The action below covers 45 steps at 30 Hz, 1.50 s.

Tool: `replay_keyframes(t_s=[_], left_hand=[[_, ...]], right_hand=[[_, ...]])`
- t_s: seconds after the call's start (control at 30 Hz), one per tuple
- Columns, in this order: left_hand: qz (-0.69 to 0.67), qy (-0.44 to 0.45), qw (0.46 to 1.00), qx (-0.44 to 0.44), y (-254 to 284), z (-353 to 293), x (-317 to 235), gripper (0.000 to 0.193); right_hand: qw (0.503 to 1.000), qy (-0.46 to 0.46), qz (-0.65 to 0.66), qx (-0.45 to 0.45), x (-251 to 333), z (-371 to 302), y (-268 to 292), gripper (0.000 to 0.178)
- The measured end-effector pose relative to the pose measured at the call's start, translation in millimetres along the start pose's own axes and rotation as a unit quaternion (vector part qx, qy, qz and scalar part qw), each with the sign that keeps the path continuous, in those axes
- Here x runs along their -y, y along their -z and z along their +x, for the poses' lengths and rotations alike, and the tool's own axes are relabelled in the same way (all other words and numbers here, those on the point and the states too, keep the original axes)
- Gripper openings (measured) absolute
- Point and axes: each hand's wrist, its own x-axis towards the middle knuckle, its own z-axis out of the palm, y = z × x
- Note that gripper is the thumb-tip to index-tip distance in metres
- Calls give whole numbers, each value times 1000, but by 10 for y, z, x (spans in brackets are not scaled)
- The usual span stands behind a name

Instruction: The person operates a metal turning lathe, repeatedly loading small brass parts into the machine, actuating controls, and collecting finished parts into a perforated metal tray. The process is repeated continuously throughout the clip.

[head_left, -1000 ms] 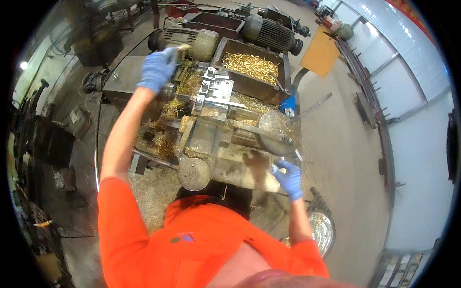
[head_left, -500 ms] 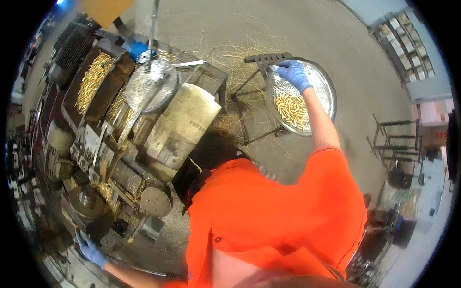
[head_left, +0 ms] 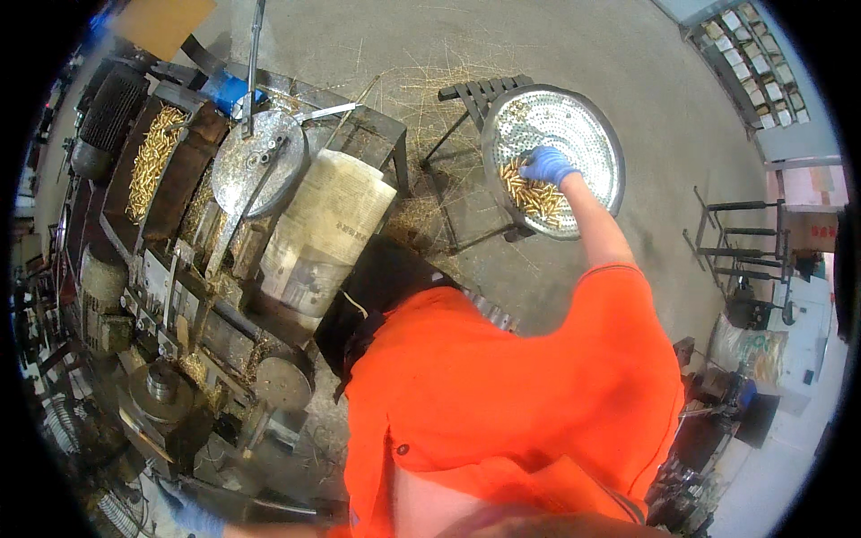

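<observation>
My right hand [head_left: 547, 167], in a blue glove, is down at the pile of small brass pieces [head_left: 538, 203] in a round metal tray [head_left: 587, 121]. Its fingers are bent together at the pile's upper edge, and whatever lies between them is hidden. Low at the left, my left hand [head_left: 193, 516], gloved in blue too, is beside the machine's lower end. That hand is blurred and dim, so its fingers cannot be made out well.
On the left stands an oily machine with a round metal disc [head_left: 260, 161], a bin of brass pieces [head_left: 154, 161] and a printed paper sheet [head_left: 327, 224]. A slatted stand [head_left: 480, 94] is by the tray. Golden shavings [head_left: 430, 90] litter the floor. A dark metal rack [head_left: 740, 238] stands at right.
My right hand has come down from the tray's upper edge to the brass pieces. My left hand has moved lower, away from the machine's round spindle. The whole view has shifted slightly.
</observation>
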Motion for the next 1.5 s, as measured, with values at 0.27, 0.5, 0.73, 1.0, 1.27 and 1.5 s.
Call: replay_keyframes(t_s=[0.27,0.5,0.73,1.0,1.27,1.5], left_hand=[[-9,-10,999,38,-104,-120,51,41],[-31,-12,999,6,6,-281,354,43],[-80,98,991,34,-6,-271,238,43],[-178,126,974,55,60,-425,-271,39],[-301,-183,913,204,-1050,-664,-2421,26],[-564,-54,733,377,-1212,-762,-2890,29]], right_hand=[[999,11,-6,-34,-132,25,39,54],[985,-49,152,-61,-85,-130,28,49],[996,-60,-27,-54,67,-240,98,57],[937,54,281,-201,589,-524,331,52],[698,613,282,-243,3254,-1545,700,29],[583,762,206,-192,4138,-2064,829,31]])
